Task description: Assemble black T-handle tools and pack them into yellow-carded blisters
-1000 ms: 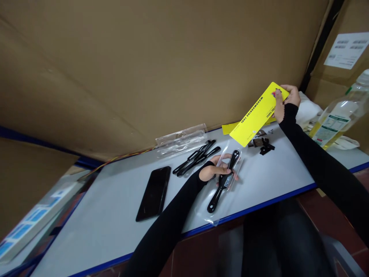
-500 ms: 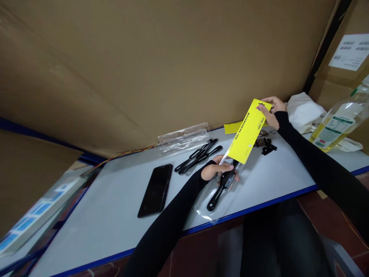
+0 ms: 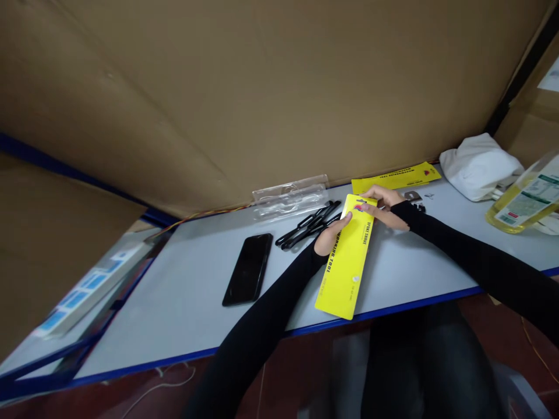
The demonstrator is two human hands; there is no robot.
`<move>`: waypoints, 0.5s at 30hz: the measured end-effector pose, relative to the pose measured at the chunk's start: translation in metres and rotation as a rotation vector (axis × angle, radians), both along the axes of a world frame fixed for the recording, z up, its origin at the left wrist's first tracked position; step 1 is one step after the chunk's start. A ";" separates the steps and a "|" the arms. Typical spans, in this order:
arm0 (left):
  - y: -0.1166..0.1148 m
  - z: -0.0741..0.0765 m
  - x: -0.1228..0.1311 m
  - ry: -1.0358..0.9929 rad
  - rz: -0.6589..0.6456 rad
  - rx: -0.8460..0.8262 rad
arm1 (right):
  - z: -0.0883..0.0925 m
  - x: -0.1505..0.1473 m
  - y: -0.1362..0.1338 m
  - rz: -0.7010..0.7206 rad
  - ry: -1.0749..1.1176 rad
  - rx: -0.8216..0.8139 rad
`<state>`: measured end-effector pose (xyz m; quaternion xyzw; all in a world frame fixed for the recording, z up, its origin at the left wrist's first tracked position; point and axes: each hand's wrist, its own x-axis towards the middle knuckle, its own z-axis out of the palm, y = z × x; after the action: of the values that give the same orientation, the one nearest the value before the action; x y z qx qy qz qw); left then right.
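Observation:
A yellow printed card (image 3: 349, 265) with "spoke shave" lettering lies tilted between my hands, its lower end near the table's front edge. My left hand (image 3: 329, 237) is closed on the card's left edge near the top, thumb on its face. At the top corner, by the hanging hole, my right hand (image 3: 385, 208) pinches the card. Whatever lies behind the card is hidden. Black spokeshave bodies (image 3: 305, 227) are piled just left of my left hand. Behind my right hand lie more yellow cards (image 3: 393, 179) and small metal pieces (image 3: 413, 196), partly covered.
Clear plastic blister shells (image 3: 290, 199) lie at the back against the cardboard wall. A black phone (image 3: 248, 269) rests on the table (image 3: 183, 291) at left. On the right are a white bundle (image 3: 478, 166) and a bottle of yellow liquid (image 3: 524, 195). A power strip (image 3: 94, 285) sits far left.
The yellow card has come down and left toward me, with my right hand following. My left hand has moved up to the card's top end. The spokeshave in clear plastic no longer shows.

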<state>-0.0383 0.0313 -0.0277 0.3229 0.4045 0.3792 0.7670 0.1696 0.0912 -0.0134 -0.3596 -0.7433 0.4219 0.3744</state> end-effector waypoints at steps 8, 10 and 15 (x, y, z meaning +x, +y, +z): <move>0.003 0.002 -0.004 -0.004 -0.033 0.056 | -0.001 0.003 0.012 -0.082 0.116 -0.186; 0.002 0.006 -0.006 -0.005 -0.089 0.116 | -0.001 0.006 0.016 -0.104 0.156 -0.178; 0.002 0.009 -0.006 0.027 -0.165 0.166 | 0.000 0.008 0.020 -0.123 0.167 -0.169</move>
<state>-0.0444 0.0329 -0.0189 0.4227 0.3538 0.3425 0.7608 0.1779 0.1112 -0.0136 -0.3986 -0.6477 0.4878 0.4285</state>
